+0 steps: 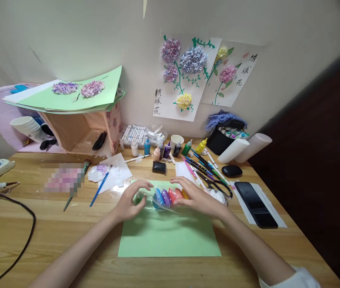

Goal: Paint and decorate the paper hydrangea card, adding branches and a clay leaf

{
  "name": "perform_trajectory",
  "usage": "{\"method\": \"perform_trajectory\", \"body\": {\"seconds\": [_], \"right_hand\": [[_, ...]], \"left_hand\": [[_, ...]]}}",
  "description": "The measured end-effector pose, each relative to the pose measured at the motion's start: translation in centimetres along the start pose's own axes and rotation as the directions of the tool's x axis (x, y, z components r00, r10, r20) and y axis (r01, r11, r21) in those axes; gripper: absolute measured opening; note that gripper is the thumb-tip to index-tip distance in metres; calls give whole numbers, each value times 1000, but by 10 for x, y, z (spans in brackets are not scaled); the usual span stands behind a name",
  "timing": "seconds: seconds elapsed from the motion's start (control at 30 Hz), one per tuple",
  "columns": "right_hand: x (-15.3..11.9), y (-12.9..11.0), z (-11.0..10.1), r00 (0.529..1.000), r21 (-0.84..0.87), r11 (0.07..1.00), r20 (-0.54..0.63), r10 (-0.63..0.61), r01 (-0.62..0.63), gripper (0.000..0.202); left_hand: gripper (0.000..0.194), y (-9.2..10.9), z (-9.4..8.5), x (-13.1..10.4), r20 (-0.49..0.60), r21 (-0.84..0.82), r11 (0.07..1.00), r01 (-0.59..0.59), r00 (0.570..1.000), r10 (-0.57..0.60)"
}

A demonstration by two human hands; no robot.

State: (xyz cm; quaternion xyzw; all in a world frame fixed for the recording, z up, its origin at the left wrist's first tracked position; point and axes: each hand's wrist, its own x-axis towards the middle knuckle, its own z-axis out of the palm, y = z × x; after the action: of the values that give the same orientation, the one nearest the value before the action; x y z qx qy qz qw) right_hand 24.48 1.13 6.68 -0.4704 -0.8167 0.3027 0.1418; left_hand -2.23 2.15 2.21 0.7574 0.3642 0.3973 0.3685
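Note:
A clear plastic bag with blue, purple, red and yellow packets (166, 197) lies over the upper part of a green sheet of paper (170, 236). My left hand (132, 200) is at the bag's left end, its thumb and fingers curved round the clear plastic. At the other end my right hand (198, 197) rests over the red and yellow packets, fingers bent onto them. Both hands hold the bag just above or on the paper; the exact gap cannot be made out. A small black packet (159, 167) sits behind the bag.
Paint bottles (167, 150) stand behind. Pens (207, 166), scissors (215, 184), a mouse (232, 171) and a black phone (255, 204) are at the right. Brushes (101, 186), a pink box (83, 132) and a cable (30, 236) are at the left.

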Motion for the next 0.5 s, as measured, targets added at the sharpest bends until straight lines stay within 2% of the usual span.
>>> {"method": "perform_trajectory", "body": {"seconds": [0.07,0.13,0.27,0.5], "right_hand": [[-2,3,6,1000,17,1000,9,-14,13,55],[-1,7,12,999,18,999,12,-47,47,58],[0,14,21,995,-48,994,-2,-103,103,73],[3,15,23,997,-178,981,0,-79,78,58]], "left_hand": [[27,2,-6,-4,121,84,993,-86,990,75],[34,2,-12,-7,166,122,981,-153,977,132],[34,-5,-18,-15,156,172,958,-228,967,202],[34,-34,-28,-36,161,364,870,-332,943,293]]}}
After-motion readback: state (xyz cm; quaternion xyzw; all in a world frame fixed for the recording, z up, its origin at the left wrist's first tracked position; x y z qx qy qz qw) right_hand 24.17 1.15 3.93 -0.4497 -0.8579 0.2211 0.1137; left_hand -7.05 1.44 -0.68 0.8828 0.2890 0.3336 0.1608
